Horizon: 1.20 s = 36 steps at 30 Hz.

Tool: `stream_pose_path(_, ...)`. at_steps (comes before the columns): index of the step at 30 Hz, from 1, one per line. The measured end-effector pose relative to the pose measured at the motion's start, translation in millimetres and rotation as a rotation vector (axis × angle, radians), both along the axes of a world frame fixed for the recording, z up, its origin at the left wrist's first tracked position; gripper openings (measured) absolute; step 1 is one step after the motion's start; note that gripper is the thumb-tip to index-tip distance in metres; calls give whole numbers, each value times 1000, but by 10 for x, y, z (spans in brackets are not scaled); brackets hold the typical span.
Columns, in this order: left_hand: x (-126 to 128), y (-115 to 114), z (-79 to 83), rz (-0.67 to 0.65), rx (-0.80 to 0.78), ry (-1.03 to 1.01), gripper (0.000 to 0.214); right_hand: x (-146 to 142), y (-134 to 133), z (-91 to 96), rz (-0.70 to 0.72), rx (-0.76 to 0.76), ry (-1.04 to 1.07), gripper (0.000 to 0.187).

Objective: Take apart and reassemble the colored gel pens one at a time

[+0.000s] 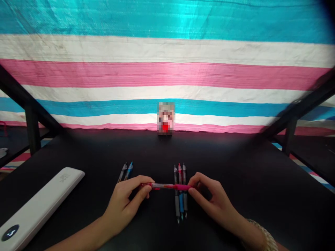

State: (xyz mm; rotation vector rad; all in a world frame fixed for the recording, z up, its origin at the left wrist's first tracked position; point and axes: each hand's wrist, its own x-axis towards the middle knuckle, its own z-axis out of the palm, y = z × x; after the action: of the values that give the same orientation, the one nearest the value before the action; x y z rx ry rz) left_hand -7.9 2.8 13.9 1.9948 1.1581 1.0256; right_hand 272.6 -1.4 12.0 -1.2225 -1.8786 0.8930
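Observation:
A red pen (167,186) is held level just above the black table (235,167), crosswise over three pens (181,195) that lie side by side. My left hand (125,202) pinches its left end with thumb and fingers. My right hand (211,200) pinches its right, darker pink end. Two more pens (126,170), one dark and one blue, lie together just beyond my left hand.
A long white flat case (39,205) lies at the table's left front. A small blurred card (165,118) stands at the far edge, before a striped turquoise, white and pink sheet (167,69). Black frame bars (31,129) flank both sides.

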Motion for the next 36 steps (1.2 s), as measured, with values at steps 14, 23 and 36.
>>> stream_pose_path(14,46,-21,32,73,-73,-65,17,-6,11,-3,47,-60,68,16)
stream_pose_path(23,20,25,-6,52,-335,-268,17,-23,16,-12,-47,-73,175,5)
stream_pose_path(36,-62,97,-81,218,-409,-553,20,100,-5,-70,-148,-78,402,13)
